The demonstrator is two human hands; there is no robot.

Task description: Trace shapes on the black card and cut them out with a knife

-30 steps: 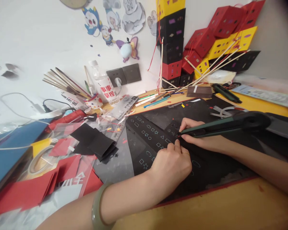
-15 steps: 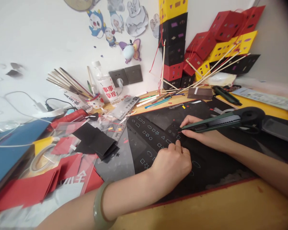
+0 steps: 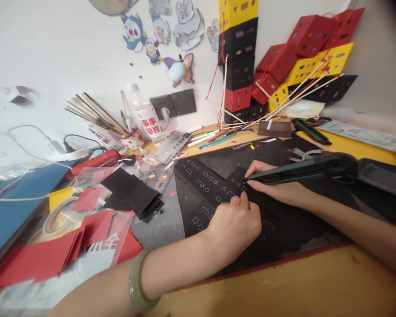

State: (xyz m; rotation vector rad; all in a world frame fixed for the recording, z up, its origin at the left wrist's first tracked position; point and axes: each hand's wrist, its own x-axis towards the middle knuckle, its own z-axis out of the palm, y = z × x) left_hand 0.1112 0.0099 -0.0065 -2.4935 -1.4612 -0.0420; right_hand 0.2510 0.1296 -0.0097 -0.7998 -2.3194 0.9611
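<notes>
My right hand (image 3: 267, 180) grips a dark green utility knife (image 3: 300, 171) between thumb and fingers, close to its tip. The knife's tip touches or nearly touches a sheet of black paper (image 3: 218, 187) drawn with small pale outlines of stars, squares, ovals and triangles. A few dark marks or cut shapes show around the tip. My left hand (image 3: 236, 224) is closed, its curled fingers pressing on the black paper just left of the tip. The paper lies on a dark cutting mat (image 3: 303, 246) with a red edge.
Folded black paper pieces (image 3: 130, 189) and red paper pieces (image 3: 46, 253) lie to the left, near a tape roll (image 3: 49, 218). A water bottle (image 3: 148, 119) stands behind. Stacked paper boxes (image 3: 239, 57) with wooden sticks rise at the back right. A second knife (image 3: 312, 131) lies there.
The utility knife has tilted: its handle end sits slightly lower and further left, and its tip has shifted slightly left. My left hand has barely moved, staying on the paper.
</notes>
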